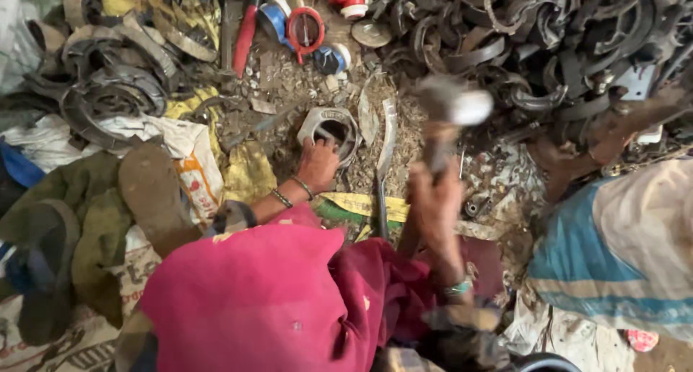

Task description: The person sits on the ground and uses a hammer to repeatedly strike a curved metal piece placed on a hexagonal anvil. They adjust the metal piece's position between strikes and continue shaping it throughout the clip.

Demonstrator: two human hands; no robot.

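Now our left hand [317, 163] pins the grey metal ring [330, 127] at twelve o'clock, fingers curled on its rim, while our right hand [435, 206] grips the raised hammer [449, 105], fingers closed round its handle; the ring looks unbroken, blow pending.

The floor [303, 83] is bare ground covered with small metal scraps and grit. On it, near the middle, lies a grey metal ring piece [329, 127], and just beside it a long curved metal strip [386, 145]. A heap of dark curved metal parts [548, 47] fills the upper right, and another heap [108, 76] lies at the upper left. Printed sacks [184, 152] are spread on the left. Red and blue round parts [299, 25] lie at the top.
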